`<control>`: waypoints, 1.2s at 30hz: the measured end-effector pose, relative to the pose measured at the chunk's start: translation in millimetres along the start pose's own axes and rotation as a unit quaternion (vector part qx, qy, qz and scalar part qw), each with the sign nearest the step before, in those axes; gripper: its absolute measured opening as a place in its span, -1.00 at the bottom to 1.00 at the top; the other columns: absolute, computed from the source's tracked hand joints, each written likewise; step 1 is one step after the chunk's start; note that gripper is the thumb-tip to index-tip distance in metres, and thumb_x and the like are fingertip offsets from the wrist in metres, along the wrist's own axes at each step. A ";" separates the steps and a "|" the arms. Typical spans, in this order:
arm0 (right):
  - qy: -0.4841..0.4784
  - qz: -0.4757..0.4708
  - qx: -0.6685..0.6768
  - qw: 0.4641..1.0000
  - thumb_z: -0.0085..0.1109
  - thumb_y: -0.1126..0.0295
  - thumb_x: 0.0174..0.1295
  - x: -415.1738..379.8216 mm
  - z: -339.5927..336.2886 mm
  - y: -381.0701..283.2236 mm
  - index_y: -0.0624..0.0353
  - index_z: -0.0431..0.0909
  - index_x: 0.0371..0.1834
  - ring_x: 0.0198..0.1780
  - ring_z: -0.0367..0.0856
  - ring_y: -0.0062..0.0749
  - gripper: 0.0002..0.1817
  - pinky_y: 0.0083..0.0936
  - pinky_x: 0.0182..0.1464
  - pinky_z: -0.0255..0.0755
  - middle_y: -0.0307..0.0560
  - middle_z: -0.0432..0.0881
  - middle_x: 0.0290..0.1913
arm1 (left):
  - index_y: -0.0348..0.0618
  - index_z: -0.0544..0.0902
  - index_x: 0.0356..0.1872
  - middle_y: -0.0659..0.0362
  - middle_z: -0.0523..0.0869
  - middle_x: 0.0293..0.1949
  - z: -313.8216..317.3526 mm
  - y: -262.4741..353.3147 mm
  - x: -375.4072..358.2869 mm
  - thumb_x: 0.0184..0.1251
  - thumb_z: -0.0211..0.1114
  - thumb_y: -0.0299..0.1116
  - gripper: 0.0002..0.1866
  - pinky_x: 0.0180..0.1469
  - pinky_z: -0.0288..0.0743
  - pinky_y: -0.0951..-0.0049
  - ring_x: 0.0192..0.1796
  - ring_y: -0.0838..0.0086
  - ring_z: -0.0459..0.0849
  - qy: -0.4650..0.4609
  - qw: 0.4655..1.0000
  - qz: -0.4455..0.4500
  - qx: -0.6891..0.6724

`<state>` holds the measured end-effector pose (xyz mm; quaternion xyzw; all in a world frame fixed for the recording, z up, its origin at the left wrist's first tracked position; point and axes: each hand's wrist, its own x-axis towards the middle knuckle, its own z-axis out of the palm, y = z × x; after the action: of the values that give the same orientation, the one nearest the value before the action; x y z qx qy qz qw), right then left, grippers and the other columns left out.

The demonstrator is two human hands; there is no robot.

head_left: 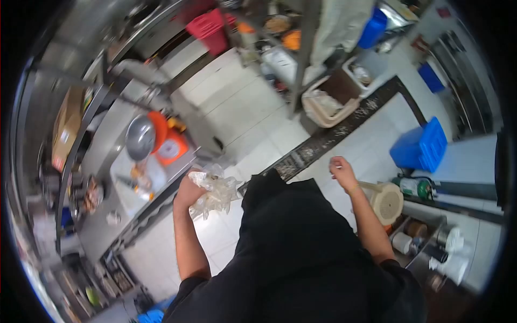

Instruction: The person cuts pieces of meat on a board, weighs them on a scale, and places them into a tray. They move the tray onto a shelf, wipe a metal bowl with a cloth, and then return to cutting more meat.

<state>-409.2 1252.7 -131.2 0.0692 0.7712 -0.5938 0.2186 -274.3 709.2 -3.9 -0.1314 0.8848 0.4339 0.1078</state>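
Counter on my left, white board on it. Plastic bag, crumpled, by the counter's edge, bunched in my left hand, fingers closed round it. Right hand well apart, fingers half curled; cannot tell if holding anything.

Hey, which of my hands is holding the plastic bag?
Your left hand, gripping the crumpled translucent plastic bag; your right hand, loosely curled, appears to hold nothing.

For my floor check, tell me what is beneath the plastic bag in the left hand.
Pale floor tiles show around the plastic bag, which the left hand grips above them. Whatever lies directly behind it is covered, and the crumpled folds hide whether anything is inside.
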 end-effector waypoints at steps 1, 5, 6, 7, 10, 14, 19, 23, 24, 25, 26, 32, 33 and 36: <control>0.023 0.019 0.008 1.000 0.30 0.30 0.36 -2.5 -8.9 1.5 0.11 0.57 0.10 -0.25 0.64 -0.53 -0.69 -0.49 -0.30 0.58 -0.23 0.62 -0.17 | -0.15 0.81 -0.08 0.15 0.83 -0.14 16.1 20.1 21.8 0.06 0.49 -0.39 -0.67 0.14 0.57 0.31 -0.02 0.35 0.77 -0.007 0.999 0.035 -0.010; 0.070 0.053 0.058 0.994 0.30 0.30 0.35 -4.3 -41.1 6.5 0.10 0.57 0.08 -0.25 0.62 -0.57 -0.71 -0.51 -0.29 0.57 -0.26 0.60 -0.17 | -0.19 0.82 -0.07 0.11 0.85 -0.20 81.1 85.8 105.1 0.05 0.39 -0.45 -0.65 0.05 0.62 0.31 -0.12 0.32 0.80 -0.029 0.988 0.141 -0.049; 0.082 0.058 0.073 0.992 0.30 0.30 0.36 -2.7 -46.7 8.0 0.10 0.58 0.07 -0.24 0.62 -0.57 -0.72 -0.52 -0.29 0.57 -0.27 0.60 -0.17 | -0.20 0.82 -0.06 0.12 0.85 -0.19 100.0 107.8 128.5 0.06 0.39 -0.46 -0.65 0.05 0.62 0.32 -0.12 0.34 0.80 -0.049 0.983 0.157 -0.077; 0.090 0.056 0.080 0.991 0.30 0.31 0.36 -1.1 -53.2 8.6 0.11 0.57 0.07 -0.24 0.62 -0.57 -0.72 -0.52 -0.28 0.57 -0.27 0.59 -0.17 | -0.21 0.81 -0.05 0.12 0.85 -0.18 123.1 123.4 152.9 0.06 0.38 -0.47 -0.64 0.05 0.62 0.33 -0.11 0.36 0.80 -0.057 0.979 0.168 -0.095; 0.117 0.057 0.100 0.986 0.29 0.31 0.37 1.3 -73.3 5.8 0.11 0.57 0.07 -0.24 0.61 -0.57 -0.73 -0.52 -0.27 0.56 -0.27 0.58 -0.17 | -0.24 0.80 -0.04 0.12 0.85 -0.16 182.5 196.4 211.1 0.07 0.38 -0.50 -0.64 0.07 0.63 0.34 -0.10 0.36 0.79 -0.103 0.963 0.185 -0.167; 0.160 0.068 0.130 0.976 0.28 0.31 0.39 9.3 -104.0 11.4 0.12 0.56 0.08 -0.22 0.61 -0.57 -0.73 -0.51 -0.24 0.57 -0.26 0.60 -0.16 | -0.28 0.78 0.00 0.08 0.84 -0.05 279.3 236.5 324.3 0.06 0.42 -0.51 -0.61 0.11 0.64 0.28 -0.02 0.31 0.79 -0.129 0.964 0.152 -0.177; 0.226 0.130 0.145 0.954 0.29 0.32 0.39 33.5 -144.6 16.0 0.11 0.55 0.07 -0.22 0.62 -0.58 -0.74 -0.49 -0.23 0.58 -0.27 0.59 -0.18 | -0.29 0.76 0.03 -0.18 0.74 0.14 413.3 224.2 484.4 0.10 0.49 -0.20 -0.51 0.28 0.57 0.10 0.23 -0.03 0.68 0.009 0.997 0.070 -0.035; 0.250 0.177 0.158 0.939 0.31 0.38 0.37 77.1 -164.7 4.4 0.17 0.57 0.10 -0.24 0.63 -0.56 -0.71 -0.49 -0.23 0.60 -0.23 0.64 -0.15 | -0.37 0.44 0.37 -0.37 0.41 0.33 499.9 228.7 545.6 0.19 0.45 -0.03 -0.18 0.36 0.51 0.00 0.27 -0.20 0.57 0.063 0.986 -0.128 0.087; 0.247 0.150 0.097 0.952 0.33 0.43 0.33 94.2 -166.4 19.1 0.19 0.57 0.10 -0.20 0.67 -0.48 -0.69 -0.48 -0.18 0.63 -0.18 0.67 -0.12 | -0.36 0.32 0.44 -0.36 0.25 0.43 509.7 238.2 550.2 0.21 0.41 -0.07 -0.14 0.38 0.48 0.02 0.24 -0.20 0.60 0.024 0.980 -0.183 0.072; 0.241 0.132 0.068 0.959 0.34 0.45 0.32 108.4 -170.3 16.9 0.20 0.57 0.11 -0.19 0.69 -0.45 -0.68 -0.48 -0.16 0.64 -0.15 0.68 -0.11 | -0.38 0.34 0.43 -0.35 0.25 0.44 527.7 228.1 560.4 0.23 0.39 -0.09 -0.17 0.39 0.47 0.03 0.28 -0.19 0.56 0.017 0.975 -0.205 0.082; 0.234 0.112 0.040 0.965 0.34 0.46 0.31 127.1 -172.1 15.9 0.21 0.57 0.12 -0.17 0.70 -0.42 -0.67 -0.47 -0.13 0.64 -0.12 0.69 -0.10 | -0.40 0.35 0.42 -0.33 0.26 0.45 545.0 218.4 570.7 0.24 0.38 -0.11 -0.19 0.40 0.46 0.05 0.32 -0.18 0.53 0.012 0.970 -0.226 0.093; 0.205 0.152 0.058 0.965 0.35 0.44 0.29 218.1 -175.0 -11.2 0.26 0.55 0.17 -0.04 0.73 -0.26 -0.60 -0.42 -0.06 0.66 0.06 0.65 0.08 | -0.28 0.70 0.18 -0.09 0.63 0.28 619.2 114.5 620.9 0.42 0.24 -0.15 -0.53 0.36 0.46 0.00 0.30 -0.01 0.60 -0.238 0.841 -0.024 0.486; 0.192 0.146 0.044 0.969 0.36 0.44 0.29 227.7 -172.9 -6.9 0.26 0.55 0.18 -0.04 0.73 -0.23 -0.59 -0.40 -0.05 0.66 0.07 0.65 0.06 | -0.26 0.73 0.16 -0.07 0.65 0.29 616.6 121.2 624.9 0.44 0.22 -0.16 -0.56 0.36 0.47 0.00 0.32 0.00 0.61 -0.299 0.787 0.005 0.539; 0.137 0.131 0.012 0.982 0.36 0.42 0.27 241.8 -161.9 1.1 0.25 0.54 0.20 -0.05 0.71 -0.12 -0.57 -0.33 -0.02 0.63 0.12 0.64 0.02 | -0.14 0.79 0.12 0.00 0.74 0.25 641.5 55.0 652.4 0.49 0.16 -0.19 -0.61 0.30 0.54 -0.04 0.28 0.08 0.70 -0.374 0.703 0.122 0.593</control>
<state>-666.4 1369.2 -201.3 0.2526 0.7712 -0.5540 0.1860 -857.7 1161.6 -547.1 0.2419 0.8547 -0.1570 0.4316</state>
